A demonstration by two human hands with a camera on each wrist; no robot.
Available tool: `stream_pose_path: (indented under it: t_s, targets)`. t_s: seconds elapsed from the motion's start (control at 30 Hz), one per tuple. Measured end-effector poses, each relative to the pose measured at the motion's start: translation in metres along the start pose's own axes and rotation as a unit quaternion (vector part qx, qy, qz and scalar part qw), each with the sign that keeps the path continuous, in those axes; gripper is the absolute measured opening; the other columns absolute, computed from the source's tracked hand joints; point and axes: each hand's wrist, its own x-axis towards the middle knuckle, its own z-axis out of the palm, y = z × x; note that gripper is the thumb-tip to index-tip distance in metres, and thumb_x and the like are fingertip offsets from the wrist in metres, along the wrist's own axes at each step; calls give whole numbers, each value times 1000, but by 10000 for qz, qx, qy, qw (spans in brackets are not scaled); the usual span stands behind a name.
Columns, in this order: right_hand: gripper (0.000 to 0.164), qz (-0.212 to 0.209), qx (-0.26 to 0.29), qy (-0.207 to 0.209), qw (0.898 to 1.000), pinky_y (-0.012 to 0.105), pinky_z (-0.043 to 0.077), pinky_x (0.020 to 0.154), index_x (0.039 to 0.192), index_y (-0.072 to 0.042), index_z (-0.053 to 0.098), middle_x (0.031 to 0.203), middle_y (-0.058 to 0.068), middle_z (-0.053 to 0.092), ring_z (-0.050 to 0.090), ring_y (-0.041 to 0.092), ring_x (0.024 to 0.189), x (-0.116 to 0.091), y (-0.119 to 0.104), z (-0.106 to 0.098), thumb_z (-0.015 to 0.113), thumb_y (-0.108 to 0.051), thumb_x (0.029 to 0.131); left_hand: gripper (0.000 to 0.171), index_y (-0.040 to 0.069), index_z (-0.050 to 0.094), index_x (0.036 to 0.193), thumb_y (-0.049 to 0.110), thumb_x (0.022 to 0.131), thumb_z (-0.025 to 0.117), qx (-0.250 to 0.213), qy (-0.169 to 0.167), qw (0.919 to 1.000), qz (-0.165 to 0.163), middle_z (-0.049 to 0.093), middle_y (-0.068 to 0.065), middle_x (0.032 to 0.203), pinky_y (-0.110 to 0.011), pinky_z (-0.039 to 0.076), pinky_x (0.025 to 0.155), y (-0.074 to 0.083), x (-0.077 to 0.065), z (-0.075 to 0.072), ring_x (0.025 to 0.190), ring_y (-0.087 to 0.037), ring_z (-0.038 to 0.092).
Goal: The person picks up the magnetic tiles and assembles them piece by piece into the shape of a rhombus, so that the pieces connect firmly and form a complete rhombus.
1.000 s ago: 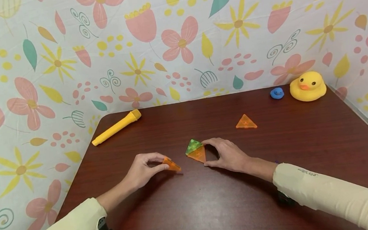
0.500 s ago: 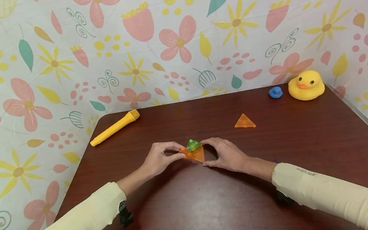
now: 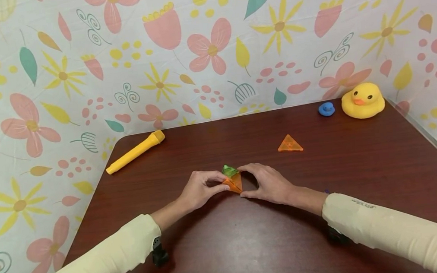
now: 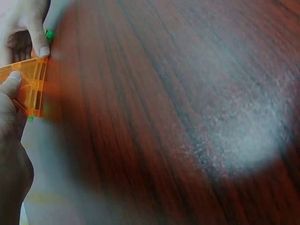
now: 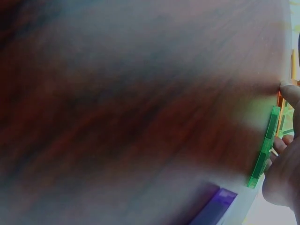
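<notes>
In the head view my left hand (image 3: pixel 201 191) pinches an orange triangular magnetic tile (image 3: pixel 232 186) between thumb and fingers. That tile is tilted against a small cluster made of a green tile (image 3: pixel 228 170) and another orange tile (image 3: pixel 238 180). Opposite, my right hand (image 3: pixel 271 184) grips the cluster, thumb at the near corner and index finger at the far one. The left wrist view shows the pinched orange tile (image 4: pixel 29 84) beneath my left thumb. In the right wrist view a green tile edge (image 5: pixel 265 147) lies beside my right fingers; much of that hand is cut off.
Farther back on the brown table (image 3: pixel 227 239) lies a separate orange triangle (image 3: pixel 290 143). A yellow toy microphone (image 3: pixel 136 152) lies at back left. Blue (image 3: pixel 326 109) and yellow (image 3: pixel 363 101) ducks sit at back right. A purple piece (image 5: pixel 213 206) lies near my right wrist.
My left hand has carried the orange triangle rightward from apart to up against the cluster. The right hand has kept its grip there, almost still.
</notes>
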Motion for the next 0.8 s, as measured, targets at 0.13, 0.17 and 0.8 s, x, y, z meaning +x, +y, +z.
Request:
stream_pose_path:
  t_s: [0.13,0.17,0.8]
  targets:
    - [74,16,-1,16,10000,51,54,102,142,0,63,137,16,67,65,32,125,0,0,0,95,-31,83,16,13,83,106,10,90,86,62,-1,10000,50,80,5,102,-31,61,87,0,-1,0,97,-9,76]
    - [74,23,6,15,10000,51,54,103,142,0,63,137,16,67,65,32,125,0,0,0,95,-31,83,17,13,83,106,10,90,86,79,-4,10000,54,80,5,103,-32,61,87,0,-1,0,97,-9,76]
    - [72,12,20,-52,10000,52,54,103,142,-1,62,139,16,66,64,32,127,0,-1,0,94,-30,85,19,11,81,110,10,91,85,744,468,9945,567,77,4,108,-28,60,87,1,-9,0,99,-11,75]
